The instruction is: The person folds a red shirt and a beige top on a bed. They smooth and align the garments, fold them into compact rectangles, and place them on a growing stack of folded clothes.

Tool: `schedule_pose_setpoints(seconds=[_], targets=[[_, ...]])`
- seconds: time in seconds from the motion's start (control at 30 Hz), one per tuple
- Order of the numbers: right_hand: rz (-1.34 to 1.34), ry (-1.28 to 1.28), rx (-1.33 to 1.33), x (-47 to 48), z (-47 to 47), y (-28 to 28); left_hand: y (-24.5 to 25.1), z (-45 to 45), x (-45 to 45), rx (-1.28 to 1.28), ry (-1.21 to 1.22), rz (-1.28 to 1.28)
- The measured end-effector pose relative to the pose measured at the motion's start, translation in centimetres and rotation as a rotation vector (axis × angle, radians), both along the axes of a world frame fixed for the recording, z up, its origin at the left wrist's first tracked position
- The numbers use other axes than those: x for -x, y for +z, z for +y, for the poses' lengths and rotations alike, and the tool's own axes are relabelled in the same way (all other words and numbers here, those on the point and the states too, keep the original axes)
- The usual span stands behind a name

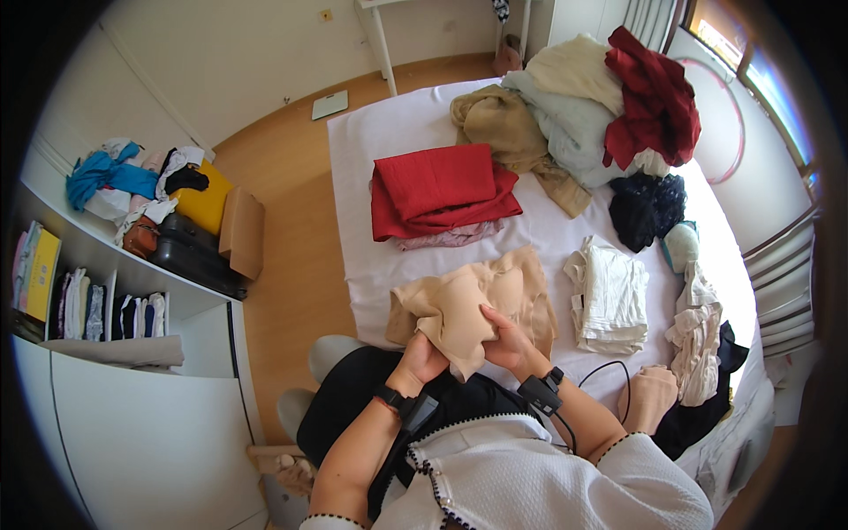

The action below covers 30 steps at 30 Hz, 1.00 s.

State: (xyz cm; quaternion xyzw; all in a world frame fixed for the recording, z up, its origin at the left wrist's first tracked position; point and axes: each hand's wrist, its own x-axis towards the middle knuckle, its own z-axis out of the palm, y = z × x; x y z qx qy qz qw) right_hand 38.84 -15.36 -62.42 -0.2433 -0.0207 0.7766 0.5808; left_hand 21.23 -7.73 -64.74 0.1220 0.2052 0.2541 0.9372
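Note:
A beige padded bra top [462, 311] is in both hands, just above the near edge of the bed. My left hand [424, 361] grips its lower left edge. At its right side, my right hand [510, 339] holds the fabric with the thumb on top. Part of the beige fabric lies spread on the white sheet beyond the hands. Farther up lies a folded red cloth [434, 189] on top of a pink patterned cloth [454, 236]. To the right of the hands is a stack of folded white garments [613, 298].
Crumpled clothes, among them a dark red garment [652, 99] and a tan one [493, 122], are heaped at the bed's far right. More garments [695, 338] line its right side. Left stand an open shelf with upright folded clothes [83, 305], a black suitcase [192, 252] and a cardboard box [242, 232].

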Motion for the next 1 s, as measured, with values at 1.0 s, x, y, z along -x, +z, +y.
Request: schedule_pose_setpoints(seconds=[1.0], targets=[[-0.108, -0.070, 0.033, 0.4, -0.8, -3.9, -0.2, -0.1, 0.3, 0.048, 0.149, 0.142]])
